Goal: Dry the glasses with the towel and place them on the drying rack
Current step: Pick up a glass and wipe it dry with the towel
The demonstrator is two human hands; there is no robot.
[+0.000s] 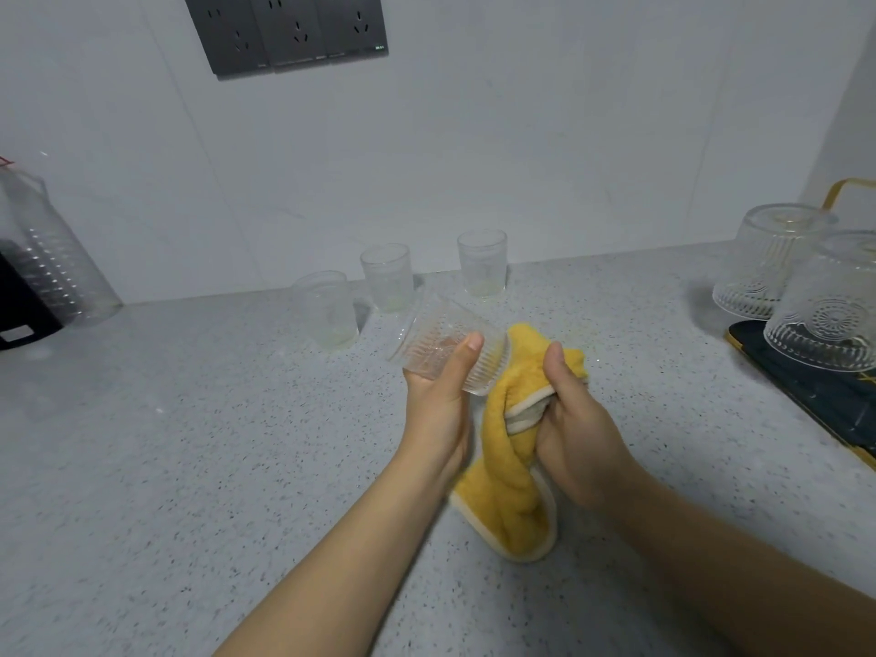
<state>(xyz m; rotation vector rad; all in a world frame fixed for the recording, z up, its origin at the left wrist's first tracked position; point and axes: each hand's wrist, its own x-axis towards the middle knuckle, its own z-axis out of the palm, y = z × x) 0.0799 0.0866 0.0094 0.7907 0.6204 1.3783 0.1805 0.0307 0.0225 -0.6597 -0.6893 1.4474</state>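
Both hands work above the speckled worktop [189, 467] — left hand [438, 400] grips a ribbed glass [441, 343] tilted, right hand [576, 419] clutches the yellow towel [512, 495], perhaps touching the glass.

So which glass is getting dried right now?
Start at the grey counter and find the yellow towel in the middle. Just left of it, the left hand holds the ribbed glass tilted in the air. The three plain glasses behind stand upright on the counter, untouched.
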